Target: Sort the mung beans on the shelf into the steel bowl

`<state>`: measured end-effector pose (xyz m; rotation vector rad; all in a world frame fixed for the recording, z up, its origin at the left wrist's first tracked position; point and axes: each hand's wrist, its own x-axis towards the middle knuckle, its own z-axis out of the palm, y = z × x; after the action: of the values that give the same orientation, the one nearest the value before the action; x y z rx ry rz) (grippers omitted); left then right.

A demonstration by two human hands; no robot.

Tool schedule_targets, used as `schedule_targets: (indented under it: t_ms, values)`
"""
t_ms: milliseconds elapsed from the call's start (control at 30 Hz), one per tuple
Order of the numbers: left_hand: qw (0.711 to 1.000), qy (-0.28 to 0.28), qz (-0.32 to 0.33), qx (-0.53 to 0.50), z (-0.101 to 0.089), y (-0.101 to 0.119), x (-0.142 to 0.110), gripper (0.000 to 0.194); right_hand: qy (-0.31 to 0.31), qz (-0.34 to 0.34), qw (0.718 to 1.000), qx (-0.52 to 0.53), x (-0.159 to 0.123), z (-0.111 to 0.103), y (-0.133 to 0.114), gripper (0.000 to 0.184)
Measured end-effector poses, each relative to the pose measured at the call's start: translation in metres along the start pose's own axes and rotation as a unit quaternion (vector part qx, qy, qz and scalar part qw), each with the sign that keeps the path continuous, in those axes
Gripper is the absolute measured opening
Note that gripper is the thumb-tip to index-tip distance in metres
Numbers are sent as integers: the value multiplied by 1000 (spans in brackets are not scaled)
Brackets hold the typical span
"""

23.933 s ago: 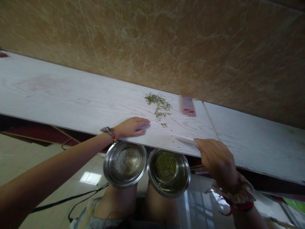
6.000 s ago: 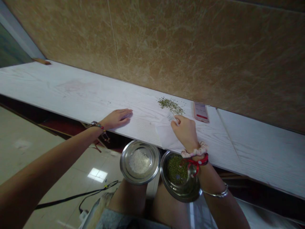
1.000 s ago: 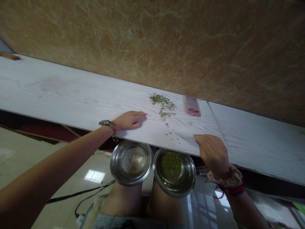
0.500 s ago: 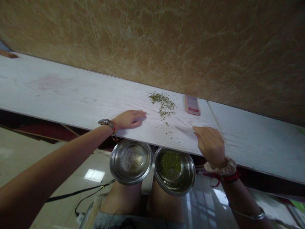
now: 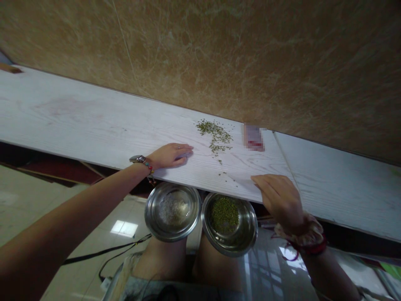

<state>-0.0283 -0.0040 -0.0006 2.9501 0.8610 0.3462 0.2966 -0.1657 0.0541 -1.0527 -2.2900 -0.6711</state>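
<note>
My left hand (image 5: 173, 155) lies flat on the white wood-grained board, fingers stretched out and holding nothing. To the right of its fingertips is a scatter of small green beans (image 5: 214, 132), probably mung beans, with a few stray ones trailing toward the front edge. My right hand (image 5: 278, 194) is closed, with thumb and fingers pinched together, over the front edge of the board. Whatever is in the pinch is blurred; I cannot make it out. Below it to the left, a steel bowl (image 5: 250, 242) holds more green beans. Beside that, another steel bowl (image 5: 152, 228) contains pale, whitish grains.
The narrow white board (image 5: 103, 121) runs along a brown marbled wall (image 5: 188, 54). A small pixelated packet-like thing (image 5: 253, 137) lies by the wall, right of the beans. A brown wooden piece (image 5: 11, 68) sits far left. Both bowls rest at my knees. Black cords (image 5: 103, 255) hang lower left.
My right hand has moved down and slightly right, toward the board's front edge. A thin pale blade-like shape seen earlier at its fingertips no longer shows clearly. My left hand stays put.
</note>
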Motion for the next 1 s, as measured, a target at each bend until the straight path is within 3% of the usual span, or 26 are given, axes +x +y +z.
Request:
schedule_targets:
  t_ms: [167,400,1000]
  values:
    - [1000,-3,-2,-2,0,0,0,37,-14,3,1000,22,-8,-7,-3,41]
    - [1000,-1,0,-2,0,-1,1,37,13,24,1000,1,-8,-5,2,34]
    - [1000,6,5,4,0,-1,0,38,-9,-9,1000,11,-8,-8,-2,37]
